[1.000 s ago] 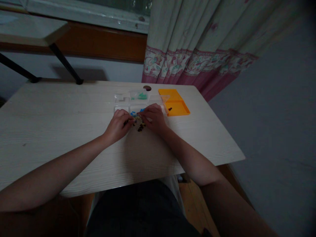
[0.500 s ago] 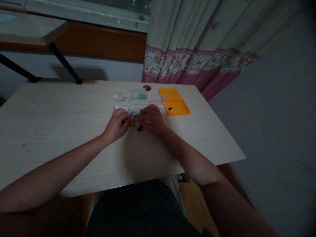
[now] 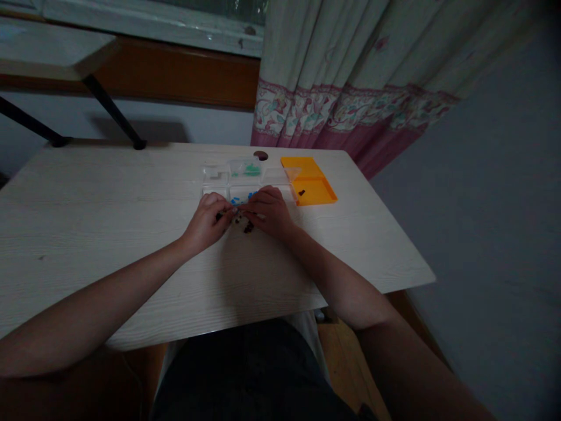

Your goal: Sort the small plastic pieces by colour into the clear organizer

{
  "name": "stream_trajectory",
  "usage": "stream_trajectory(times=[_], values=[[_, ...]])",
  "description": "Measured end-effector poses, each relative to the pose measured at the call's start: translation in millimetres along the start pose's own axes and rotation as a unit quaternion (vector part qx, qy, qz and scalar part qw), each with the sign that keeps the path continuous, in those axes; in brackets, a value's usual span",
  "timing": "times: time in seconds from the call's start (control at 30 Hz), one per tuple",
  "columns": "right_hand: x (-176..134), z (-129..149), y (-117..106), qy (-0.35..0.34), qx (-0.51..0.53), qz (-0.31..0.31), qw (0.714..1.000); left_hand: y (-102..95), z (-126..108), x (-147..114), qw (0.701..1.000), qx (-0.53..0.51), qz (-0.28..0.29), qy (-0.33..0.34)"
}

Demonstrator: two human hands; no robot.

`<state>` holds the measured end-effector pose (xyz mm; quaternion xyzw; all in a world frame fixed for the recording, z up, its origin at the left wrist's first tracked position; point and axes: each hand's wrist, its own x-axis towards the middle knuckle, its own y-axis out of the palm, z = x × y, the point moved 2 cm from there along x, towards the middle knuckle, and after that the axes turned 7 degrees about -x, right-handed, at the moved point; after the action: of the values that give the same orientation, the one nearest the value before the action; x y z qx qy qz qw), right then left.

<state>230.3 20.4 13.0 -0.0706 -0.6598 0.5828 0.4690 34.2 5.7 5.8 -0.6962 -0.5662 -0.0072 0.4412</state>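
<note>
My left hand (image 3: 211, 217) and my right hand (image 3: 269, 211) meet fingertip to fingertip at the near edge of a clear compartment box (image 3: 218, 168). Both are closed in a pinch around something small and pale, too tiny to name. Under and between the fingers lie several small dark pieces (image 3: 248, 227) on the table. Small blue pieces (image 3: 235, 200) sit in the near middle compartment, partly hidden by my right hand. Green pieces (image 3: 252, 169) fill part of the far middle compartment.
An orange tray (image 3: 313, 166) stands right of the box, with a small dark piece (image 3: 301, 192) in it. A round hole (image 3: 261, 155) is near the back edge of the table (image 3: 109, 234). Black shelf legs (image 3: 116, 114) rise at the back left; a curtain (image 3: 324, 88) hangs behind.
Both hands stay pinched together in nearly the same place, with only slight finger movement. The box, tray and loose pieces have not moved.
</note>
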Motion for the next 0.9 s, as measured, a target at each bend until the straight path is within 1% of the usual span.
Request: stream_trajectory(times=[0.17,0.33,0.57,0.67,0.77,0.9], values=[[1.0,1.3,-1.6,-0.003,0.002,-0.003,1.0,0.1,0.9,0.1,1.0,0.001,0.002,-0.003],[2.4,3.4,-2.5,0.002,0.004,0.012,1.0,0.2,2.4,-0.2,1.0,-0.004,-0.006,-0.004],[0.9,2.5,0.1,0.006,0.017,0.001,1.0,-0.3,0.9,-0.5,1.0,0.002,0.0,0.0],[0.8,-1.0,0.5,0.028,0.022,-0.022,0.999,-0.5,-0.1,-0.4,1.0,0.0,-0.004,-0.005],[0.8,-6.0,-1.4,0.069,0.014,-0.061,0.996,-0.5,-0.7,-0.6,1.0,-0.004,-0.004,-0.005],[-0.4,-12.9,-5.4,0.118,0.01,-0.118,0.986,0.0,-0.7,-0.6,1.0,-0.002,0.014,-0.002]])
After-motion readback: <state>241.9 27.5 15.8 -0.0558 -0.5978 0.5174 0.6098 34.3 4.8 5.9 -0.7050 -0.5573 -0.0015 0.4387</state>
